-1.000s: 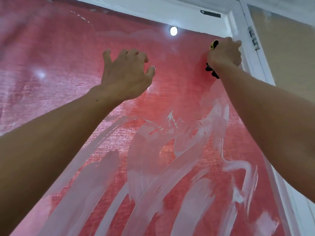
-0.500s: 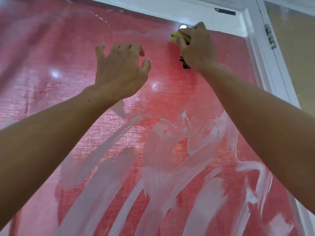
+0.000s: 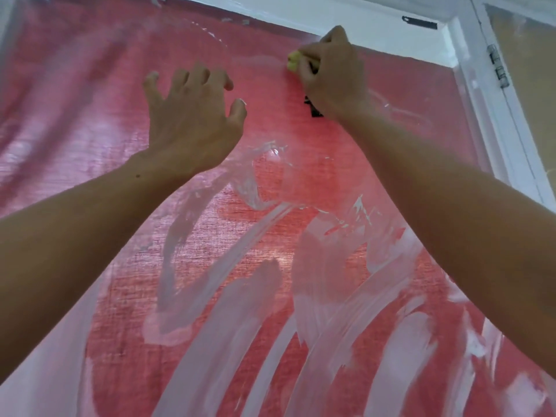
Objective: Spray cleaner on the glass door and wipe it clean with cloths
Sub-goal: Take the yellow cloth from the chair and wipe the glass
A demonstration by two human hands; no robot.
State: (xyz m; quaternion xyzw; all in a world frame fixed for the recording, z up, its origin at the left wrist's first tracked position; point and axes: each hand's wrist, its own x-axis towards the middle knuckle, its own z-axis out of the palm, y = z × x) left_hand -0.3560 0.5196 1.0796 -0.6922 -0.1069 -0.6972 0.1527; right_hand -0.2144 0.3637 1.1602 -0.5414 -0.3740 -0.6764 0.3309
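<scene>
While the right hand [image 3: 332, 75] gripped a yellow sponge-like wiper with a black part [image 3: 294, 61] against the clear glass door panel [image 3: 301, 242], contact sat at upper centre of the frame, just below the white painted door frame [image 3: 301, 19]. The left hand [image 3: 192, 115] was spread wide, fingers relaxed, holding nothing, near the glass at centre left; contact could not be confirmed. White cleaner streaks [image 3: 210, 311] covered the lower half, over a red fabric backing. Probable faults: streaks drying before wiping, from working only the top edge; residue along the frame, from an incomplete pass; and loss of balance, from overreaching.
</scene>
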